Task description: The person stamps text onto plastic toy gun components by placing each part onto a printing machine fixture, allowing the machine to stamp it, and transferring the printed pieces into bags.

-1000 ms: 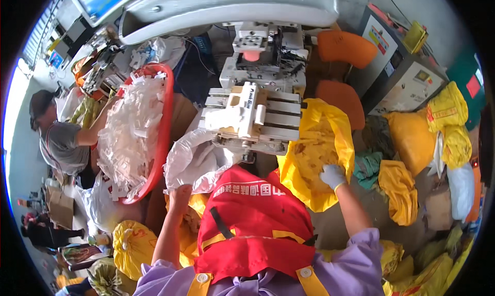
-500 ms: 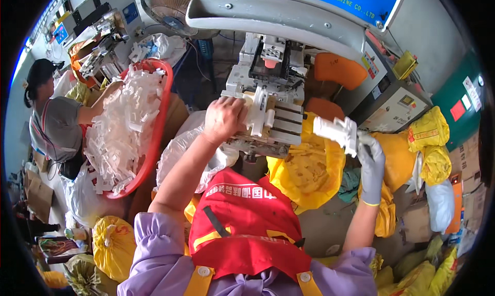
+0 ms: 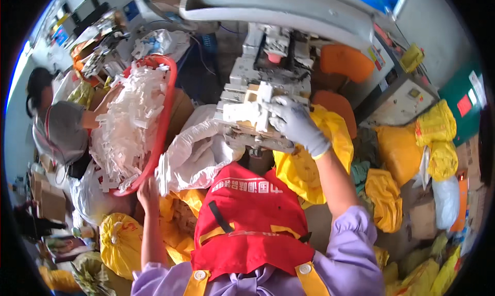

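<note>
My right hand [image 3: 299, 123], in a grey glove, grips the end of a white plastic part [image 3: 252, 110] lying on the fixture of a printing machine [image 3: 240, 85]. The part looks long, with a crosspiece at the gloved fingers; motion softens its outline. Down at the left, my bare left hand [image 3: 148, 192] is beside the near end of a red tub [image 3: 164, 126]. Its fingers are partly hidden and appear closed on another white plastic part [image 3: 164, 173]. The tub is heaped with translucent white plastic parts [image 3: 129, 121]. Above the fixture hangs a pinkish print pad [image 3: 274, 58].
An open yellow bag [image 3: 330, 141] is right of the fixture, with an orange chair [image 3: 344, 63] behind. A white plastic bag [image 3: 198, 157] lies between tub and machine. A co-worker [image 3: 59, 126] reaches into the tub. Yellow sacks [image 3: 121, 242] stand around; a grey cabinet [image 3: 399, 103] is at right.
My right hand has brought its white part from the right onto the fixture. My left hand has left the fixture and moved down-left to the tub. The view has shifted slightly.
</note>
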`<state>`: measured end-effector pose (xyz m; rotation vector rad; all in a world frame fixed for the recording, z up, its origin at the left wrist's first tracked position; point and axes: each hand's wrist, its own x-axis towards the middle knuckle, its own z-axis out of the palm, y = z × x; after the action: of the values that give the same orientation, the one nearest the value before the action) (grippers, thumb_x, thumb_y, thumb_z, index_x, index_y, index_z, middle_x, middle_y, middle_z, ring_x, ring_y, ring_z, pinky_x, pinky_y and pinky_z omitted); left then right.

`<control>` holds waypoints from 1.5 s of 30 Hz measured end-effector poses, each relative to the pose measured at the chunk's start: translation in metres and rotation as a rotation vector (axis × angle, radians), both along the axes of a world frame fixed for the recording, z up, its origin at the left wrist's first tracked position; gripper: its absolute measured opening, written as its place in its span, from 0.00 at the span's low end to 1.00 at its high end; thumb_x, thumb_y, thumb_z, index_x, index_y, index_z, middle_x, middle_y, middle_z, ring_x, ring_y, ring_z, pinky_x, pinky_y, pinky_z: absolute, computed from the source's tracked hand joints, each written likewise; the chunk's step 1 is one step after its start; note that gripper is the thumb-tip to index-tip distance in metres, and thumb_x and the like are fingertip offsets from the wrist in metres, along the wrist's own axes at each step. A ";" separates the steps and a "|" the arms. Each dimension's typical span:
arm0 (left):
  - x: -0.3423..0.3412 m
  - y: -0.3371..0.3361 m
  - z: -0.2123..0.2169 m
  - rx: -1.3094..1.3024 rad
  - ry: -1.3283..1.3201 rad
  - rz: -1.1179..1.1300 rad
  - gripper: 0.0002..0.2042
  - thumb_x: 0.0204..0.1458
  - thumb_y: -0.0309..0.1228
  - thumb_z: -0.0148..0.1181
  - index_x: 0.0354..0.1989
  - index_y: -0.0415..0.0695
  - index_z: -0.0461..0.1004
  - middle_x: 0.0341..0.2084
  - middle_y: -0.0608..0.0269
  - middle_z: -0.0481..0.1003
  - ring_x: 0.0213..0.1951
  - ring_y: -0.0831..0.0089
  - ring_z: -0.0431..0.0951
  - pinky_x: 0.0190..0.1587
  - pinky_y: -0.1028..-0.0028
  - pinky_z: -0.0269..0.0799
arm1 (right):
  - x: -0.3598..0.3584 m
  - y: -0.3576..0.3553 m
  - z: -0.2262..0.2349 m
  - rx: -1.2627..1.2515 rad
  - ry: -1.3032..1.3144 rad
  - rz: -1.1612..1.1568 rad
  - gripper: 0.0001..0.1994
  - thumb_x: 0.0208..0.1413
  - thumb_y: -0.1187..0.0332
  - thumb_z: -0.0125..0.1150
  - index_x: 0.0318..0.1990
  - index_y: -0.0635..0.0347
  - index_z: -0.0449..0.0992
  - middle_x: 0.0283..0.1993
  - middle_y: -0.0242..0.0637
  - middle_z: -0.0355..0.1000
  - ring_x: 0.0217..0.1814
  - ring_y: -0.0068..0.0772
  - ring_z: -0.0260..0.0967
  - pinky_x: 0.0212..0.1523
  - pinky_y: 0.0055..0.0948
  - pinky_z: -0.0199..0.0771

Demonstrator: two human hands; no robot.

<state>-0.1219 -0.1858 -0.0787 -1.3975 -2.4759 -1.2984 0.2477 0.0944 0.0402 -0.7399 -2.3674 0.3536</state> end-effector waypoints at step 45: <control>0.048 0.118 0.007 0.167 -0.214 -0.260 0.07 0.50 0.21 0.53 0.36 0.36 0.75 0.30 0.59 0.76 0.33 0.74 0.76 0.37 0.76 0.70 | 0.216 -0.059 -0.228 -1.089 0.557 -0.556 0.10 0.57 0.69 0.50 0.44 0.59 0.74 0.35 0.26 0.70 0.32 0.17 0.65 0.36 0.21 0.68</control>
<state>-0.0735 -0.0681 -0.0722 -1.6606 -2.2946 -1.7466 0.4636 0.0356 -0.1881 -1.4731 -1.2359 1.4103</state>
